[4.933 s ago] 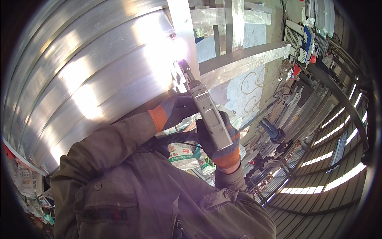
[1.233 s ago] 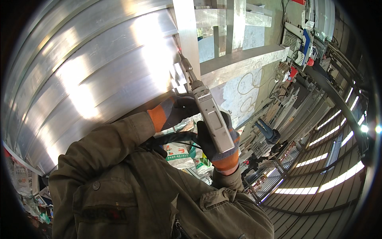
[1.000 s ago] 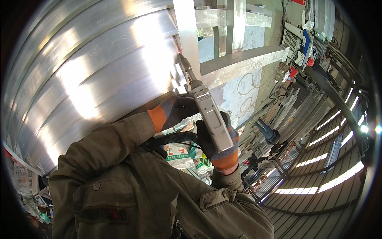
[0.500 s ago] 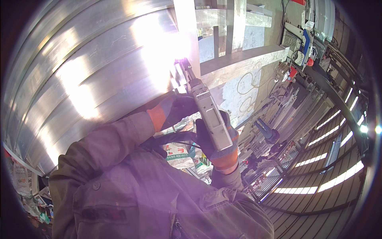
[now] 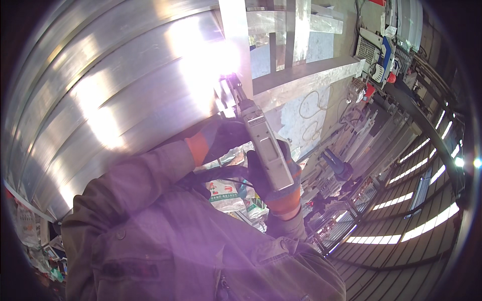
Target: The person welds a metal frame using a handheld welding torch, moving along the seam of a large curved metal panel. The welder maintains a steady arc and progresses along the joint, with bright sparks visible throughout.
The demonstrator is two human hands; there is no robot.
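Gloved fingers of the right hand [image 5: 258, 176] are wrapped around the rear half of a grey torch [image 5: 268, 148], as the head view shows, with the dark glove showing on both sides of its boxy body. The left hand [image 5: 226, 138] sits by the torch's front left side, its fingers curled toward the body; I cannot tell whether they grip it, as their tips are partly hidden. Watching from here, I see the torch's long axis run on a slant: its blunt rear end lies low and to the right, close to the orange cuff [image 5: 284, 201], and its narrow nozzle [image 5: 239, 91] points away from the person, up and a little to the left. The nozzle's tip meets a fierce white and violet glare [image 5: 218, 57], which hides the exact spot. That glare lies where a wide, shiny ribbed panel [image 5: 135, 85] runs up to a pale metal bar [image 5: 234, 25]. Right of that bar, a metal beam [image 5: 306, 80] stretches in front of a light blue sheet [image 5: 295, 119]. A dark cable [image 5: 221, 174] runs from beside the right hand back toward the person's jacket [image 5: 150, 220], near a white bag [image 5: 226, 193].
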